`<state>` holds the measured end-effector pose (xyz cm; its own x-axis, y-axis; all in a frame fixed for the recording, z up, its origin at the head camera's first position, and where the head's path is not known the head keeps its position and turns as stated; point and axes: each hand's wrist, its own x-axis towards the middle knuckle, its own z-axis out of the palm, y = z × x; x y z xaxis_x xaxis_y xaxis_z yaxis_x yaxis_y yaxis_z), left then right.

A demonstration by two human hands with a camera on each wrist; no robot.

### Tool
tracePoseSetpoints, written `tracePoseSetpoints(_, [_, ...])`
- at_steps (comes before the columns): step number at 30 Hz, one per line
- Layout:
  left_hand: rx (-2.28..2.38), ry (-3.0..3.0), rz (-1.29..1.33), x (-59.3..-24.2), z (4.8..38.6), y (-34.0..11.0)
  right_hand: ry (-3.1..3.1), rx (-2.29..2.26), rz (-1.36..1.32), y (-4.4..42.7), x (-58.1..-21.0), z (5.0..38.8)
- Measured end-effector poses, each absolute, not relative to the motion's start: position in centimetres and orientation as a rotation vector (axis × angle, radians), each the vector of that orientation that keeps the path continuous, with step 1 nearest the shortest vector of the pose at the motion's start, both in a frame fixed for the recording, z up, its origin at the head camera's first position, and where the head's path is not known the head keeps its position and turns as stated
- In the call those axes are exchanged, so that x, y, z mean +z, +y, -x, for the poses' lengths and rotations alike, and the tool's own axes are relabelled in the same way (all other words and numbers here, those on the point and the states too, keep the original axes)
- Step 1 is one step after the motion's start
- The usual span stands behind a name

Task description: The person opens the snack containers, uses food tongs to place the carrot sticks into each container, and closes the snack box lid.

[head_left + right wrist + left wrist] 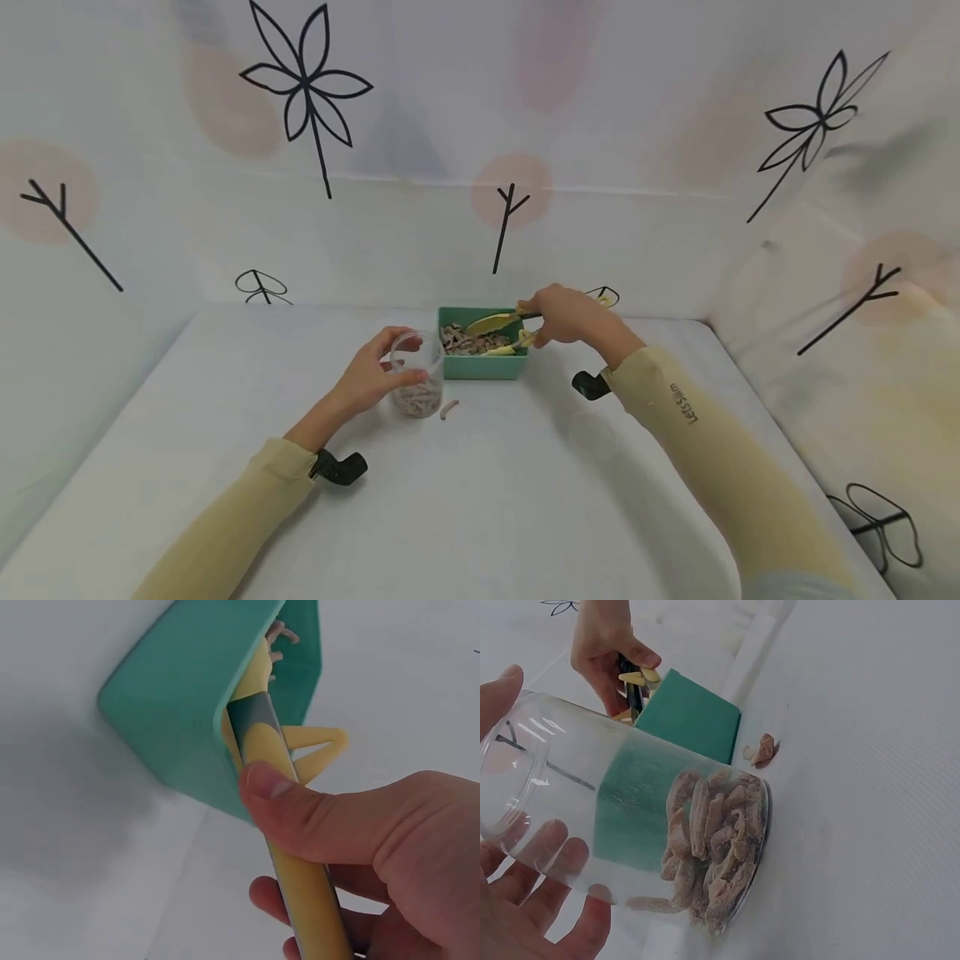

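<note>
My left hand (371, 371) grips a clear plastic jar (417, 354), fingers and thumb around its wall. Brownish, dusty strip-like pieces (716, 844) fill the bottom of the jar, which stands open-topped on the table. In my right hand (566, 315) is a pair of yellow tongs (300, 877), thumb on one arm and fingers around the other side. The tongs' ends are spread inside a green rectangular box (483, 367), among more brownish pieces (457, 337). Whether the tongs pinch a piece cannot be told.
One loose brownish piece (448, 409) lies on the white table (480, 517), just right of the jar. A clear round lid (592, 436) rests on the table nearer the right forearm. Behind the box rises a white patterned backdrop (420, 233).
</note>
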<state>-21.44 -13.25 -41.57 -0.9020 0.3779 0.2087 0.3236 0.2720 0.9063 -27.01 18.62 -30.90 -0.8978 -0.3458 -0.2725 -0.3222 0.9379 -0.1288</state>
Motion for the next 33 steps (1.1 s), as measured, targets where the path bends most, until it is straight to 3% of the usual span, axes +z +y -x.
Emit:
tracePoseSetpoints(13, [1.717,2.455,-0.691,-38.5,19.3,-13.2,2.865,-0.143,0.646,19.3,-32.4,26.6])
tracePoseSetpoints(33, [1.666,2.447,-0.694,-38.3,19.7,-13.1,2.962,-0.338,0.654,22.2,-32.1,26.4])
